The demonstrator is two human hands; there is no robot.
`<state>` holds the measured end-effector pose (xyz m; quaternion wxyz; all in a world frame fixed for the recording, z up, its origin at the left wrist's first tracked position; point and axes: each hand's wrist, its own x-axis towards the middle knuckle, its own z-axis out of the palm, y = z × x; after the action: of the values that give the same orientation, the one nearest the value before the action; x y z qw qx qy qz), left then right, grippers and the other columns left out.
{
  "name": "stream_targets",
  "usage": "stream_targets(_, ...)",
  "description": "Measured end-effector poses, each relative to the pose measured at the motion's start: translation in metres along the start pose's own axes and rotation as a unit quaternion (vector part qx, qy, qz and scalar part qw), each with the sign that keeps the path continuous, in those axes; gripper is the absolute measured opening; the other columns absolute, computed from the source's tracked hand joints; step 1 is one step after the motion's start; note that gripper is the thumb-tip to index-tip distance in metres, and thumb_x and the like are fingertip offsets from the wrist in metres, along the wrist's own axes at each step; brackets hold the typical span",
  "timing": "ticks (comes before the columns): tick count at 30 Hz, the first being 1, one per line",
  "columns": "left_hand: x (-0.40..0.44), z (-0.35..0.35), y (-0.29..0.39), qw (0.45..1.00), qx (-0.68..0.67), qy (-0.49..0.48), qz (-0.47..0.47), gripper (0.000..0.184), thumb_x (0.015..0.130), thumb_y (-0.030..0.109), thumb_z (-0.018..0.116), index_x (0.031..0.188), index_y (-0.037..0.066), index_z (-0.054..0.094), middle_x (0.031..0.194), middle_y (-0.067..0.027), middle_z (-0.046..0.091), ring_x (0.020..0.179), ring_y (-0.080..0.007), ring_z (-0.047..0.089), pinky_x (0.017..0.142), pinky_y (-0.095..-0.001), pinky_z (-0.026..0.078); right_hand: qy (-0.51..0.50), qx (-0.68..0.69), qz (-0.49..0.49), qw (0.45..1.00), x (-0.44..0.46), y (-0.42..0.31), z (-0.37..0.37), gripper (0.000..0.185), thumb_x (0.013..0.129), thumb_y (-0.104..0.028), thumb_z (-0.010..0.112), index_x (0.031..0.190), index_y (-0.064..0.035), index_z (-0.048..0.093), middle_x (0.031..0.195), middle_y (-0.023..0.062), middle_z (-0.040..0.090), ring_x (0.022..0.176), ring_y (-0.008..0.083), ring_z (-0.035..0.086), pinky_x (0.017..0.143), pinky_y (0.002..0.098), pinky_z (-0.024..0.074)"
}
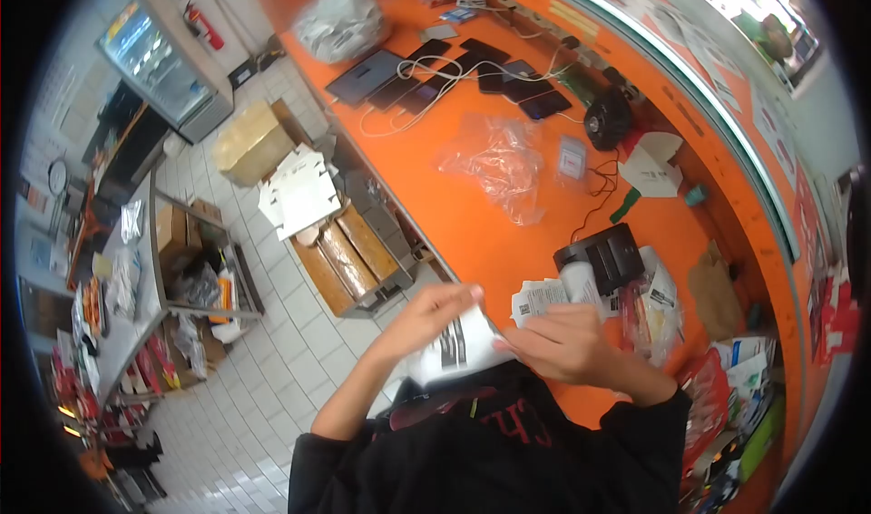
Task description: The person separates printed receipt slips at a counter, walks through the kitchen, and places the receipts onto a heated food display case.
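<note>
In front of my chest is a white packet with a black-printed label (460,349); it looks tilted, and I cannot tell whether it is paper or plastic. My left hand (434,316) is closed on its upper left edge, thumb and fingers pinched together. At the packet's right corner, my right hand (564,340) has curled fingers gripping the edge. Just beyond the right hand lie printed paper slips (537,302). A white paper roll or curled strip (581,283) stands between them and a black label printer (606,255).
Several phones and tablets (425,92) with white cables lie on the orange counter (408,165). Clear plastic wrap (501,165) rests mid-counter, a grey plastic bag (340,22) at its far end. Boxes (340,264) stand on the floor at left. A full red bag (706,391) sits at right.
</note>
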<state>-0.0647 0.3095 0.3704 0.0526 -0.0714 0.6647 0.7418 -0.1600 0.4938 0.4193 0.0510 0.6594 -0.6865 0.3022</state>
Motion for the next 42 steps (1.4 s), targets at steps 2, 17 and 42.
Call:
stream_targets(2,0.006,-0.007,-0.004,0.991,0.076,0.111,0.013,0.029,0.092,0.025,0.045,0.089,-0.001,0.057,0.064,-0.0064,0.055,0.062,-0.0072,0.05,0.057,-0.0266,0.041,-0.017,0.188,0.046,0.981,-0.001,0.01,-0.015,0.019,0.073,-0.023,0.068,0.074,-0.005,0.063,0.067,0.0048,0.053,0.057,0.0128,0.052,0.051,0.0264,0.04)
stream_targets(17,-0.016,-0.014,-0.028,0.992,0.118,-0.026,0.023,0.049,0.075,0.028,0.069,0.116,0.004,0.054,0.087,-0.0101,0.066,0.078,-0.0183,0.064,0.07,-0.0259,0.048,0.085,0.18,0.379,0.904,-0.038,0.108,-0.093,0.015,0.077,-0.012,0.063,0.079,0.0028,0.062,0.077,0.0045,0.059,0.069,0.0084,0.054,0.06,0.0225,0.0408)
stream_targets(42,-0.017,0.013,-0.006,0.898,0.41,-0.001,0.159,0.019,0.08,0.015,0.052,0.092,0.008,0.064,0.063,-0.0158,0.058,0.053,-0.032,0.055,0.049,-0.0381,0.045,-0.43,0.419,0.063,0.797,0.007,0.07,0.03,0.015,0.077,-0.02,0.065,0.085,-0.0077,0.068,0.082,0.0086,0.061,0.076,0.0195,0.056,0.066,0.0324,0.0426)
